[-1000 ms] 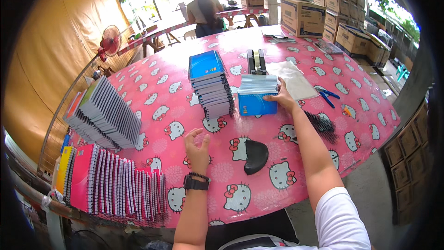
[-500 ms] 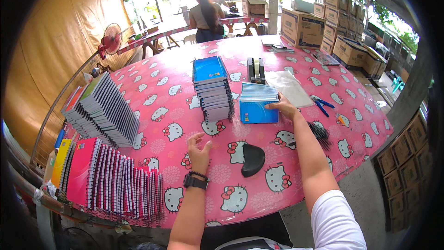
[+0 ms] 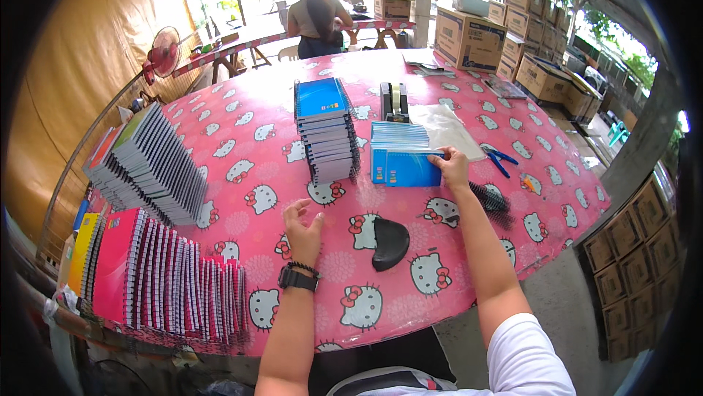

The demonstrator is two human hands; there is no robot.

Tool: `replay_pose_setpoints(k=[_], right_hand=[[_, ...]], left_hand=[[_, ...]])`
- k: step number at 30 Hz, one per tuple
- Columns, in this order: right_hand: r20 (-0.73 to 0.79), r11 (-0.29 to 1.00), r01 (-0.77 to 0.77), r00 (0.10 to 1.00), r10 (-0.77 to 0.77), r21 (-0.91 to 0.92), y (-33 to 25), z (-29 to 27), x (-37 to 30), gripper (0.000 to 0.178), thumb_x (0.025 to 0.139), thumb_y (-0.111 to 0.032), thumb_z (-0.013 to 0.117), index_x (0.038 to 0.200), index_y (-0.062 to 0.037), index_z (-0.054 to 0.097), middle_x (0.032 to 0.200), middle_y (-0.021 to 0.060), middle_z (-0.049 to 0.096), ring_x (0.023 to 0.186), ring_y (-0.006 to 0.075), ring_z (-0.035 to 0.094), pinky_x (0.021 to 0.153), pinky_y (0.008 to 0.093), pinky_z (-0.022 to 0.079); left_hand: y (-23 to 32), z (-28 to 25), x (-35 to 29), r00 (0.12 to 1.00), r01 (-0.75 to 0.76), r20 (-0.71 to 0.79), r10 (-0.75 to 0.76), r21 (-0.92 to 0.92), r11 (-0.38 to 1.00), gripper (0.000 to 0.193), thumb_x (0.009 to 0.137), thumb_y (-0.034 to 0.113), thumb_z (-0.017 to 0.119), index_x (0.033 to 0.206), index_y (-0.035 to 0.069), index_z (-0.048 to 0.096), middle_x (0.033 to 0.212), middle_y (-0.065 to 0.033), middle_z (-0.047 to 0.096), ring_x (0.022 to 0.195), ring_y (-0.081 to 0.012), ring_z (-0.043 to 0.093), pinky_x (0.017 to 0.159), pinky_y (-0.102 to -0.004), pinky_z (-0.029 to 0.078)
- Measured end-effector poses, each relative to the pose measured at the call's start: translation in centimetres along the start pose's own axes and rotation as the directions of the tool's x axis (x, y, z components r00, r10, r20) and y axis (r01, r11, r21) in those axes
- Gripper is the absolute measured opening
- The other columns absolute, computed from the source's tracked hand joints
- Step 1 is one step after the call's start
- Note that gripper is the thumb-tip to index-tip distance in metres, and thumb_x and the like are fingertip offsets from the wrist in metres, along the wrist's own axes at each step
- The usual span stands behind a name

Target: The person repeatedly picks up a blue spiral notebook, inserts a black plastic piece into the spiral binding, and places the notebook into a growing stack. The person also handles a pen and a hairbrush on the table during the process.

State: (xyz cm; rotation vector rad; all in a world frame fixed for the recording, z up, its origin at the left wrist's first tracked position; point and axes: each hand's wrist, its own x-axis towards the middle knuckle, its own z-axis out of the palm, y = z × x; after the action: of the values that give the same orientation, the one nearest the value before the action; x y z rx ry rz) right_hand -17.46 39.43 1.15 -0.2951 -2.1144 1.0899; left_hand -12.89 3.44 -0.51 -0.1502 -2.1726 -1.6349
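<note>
Right hand (image 3: 451,167) pinches blue notebook (image 3: 411,172)

I see a pink table (image 3: 395,297) with a row of pink notebooks (image 3: 179,279) near left and a tall notebook stack (image 3: 326,136) farther, mid-table. Right of that stack, the blue notebook lies at the near side of a notebook pile (image 3: 399,135), its right edge between thumb and fingers. The left hand (image 3: 303,230), nearer, has loosely curled fingers, thumb spread. Right of it lies a black pad (image 3: 391,244).

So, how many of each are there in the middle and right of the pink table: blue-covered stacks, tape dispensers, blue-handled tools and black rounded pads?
Blue-covered stacks: 2
Tape dispenser: 1
Blue-handled tool: 1
Black rounded pad: 1
Total: 5
</note>
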Motion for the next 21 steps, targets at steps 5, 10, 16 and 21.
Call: replay_pose_setpoints(k=[5,10,16,21], right_hand=[[0.058,0.988,0.041,0.997,-0.05,0.147,-6.4,-4.5,-3.1,0.034,0.069,-0.023,0.081,0.085,0.0012,0.063,0.064,0.0034,0.057,0.058,0.0099,0.049,0.053,0.0273,0.039],[0.267,0.892,-0.013,0.956,-0.121,0.451,-14.3,-7.2,-13.8,0.018,0.076,-0.007,0.076,0.088,-0.0039,0.063,0.077,0.0001,0.061,0.072,0.0077,0.056,0.065,0.0244,0.045],[0.483,0.634,-0.39,0.875,0.029,0.668,-16.1,-4.9,-24.0,0.022,0.088,-0.006,0.063,0.108,-0.005,0.054,0.093,0.0018,0.059,0.086,0.0069,0.054,0.076,0.0227,0.043],[0.403,0.787,-0.249,0.915,0.001,0.564,-16.6,-2.7,-24.3,0.022,0.091,-0.01,0.06,0.111,-0.0045,0.053,0.087,-0.0001,0.055,0.081,0.0062,0.051,0.073,0.0224,0.043]], left_hand=[[4.0,-1.0,-0.6,0.955,-0.249,-0.104,0.277,0.224,0.942,0.046,0.073,0.002,0.07,0.115,0.005,0.054,0.118,-0.0126,0.052,0.109,-0.0261,0.052,0.093,-0.0372,0.043],[10.0,-1.4,-6.5,0.973,-0.154,0.133,0.189,-0.237,0.959,0.043,0.079,-0.001,0.066,0.119,0.003,0.052,0.122,-0.0132,0.053,0.108,-0.0233,0.055,0.092,-0.0348,0.044],[5.9,-5.8,-11.2,0.885,0.212,0.463,-0.05,-0.305,0.928,0.034,0.083,-0.003,0.062,0.116,-0.003,0.052,0.1,-0.0081,0.063,0.096,-0.0206,0.061,0.085,-0.0305,0.047],[8.8,-4.4,-13.4,0.995,-0.099,0.028,0.098,0.068,0.993,0.048,0.078,-0.007,0.062,0.124,-0.002,0.05,0.115,-0.014,0.059,0.115,-0.0293,0.054,0.103,-0.043,0.035]])
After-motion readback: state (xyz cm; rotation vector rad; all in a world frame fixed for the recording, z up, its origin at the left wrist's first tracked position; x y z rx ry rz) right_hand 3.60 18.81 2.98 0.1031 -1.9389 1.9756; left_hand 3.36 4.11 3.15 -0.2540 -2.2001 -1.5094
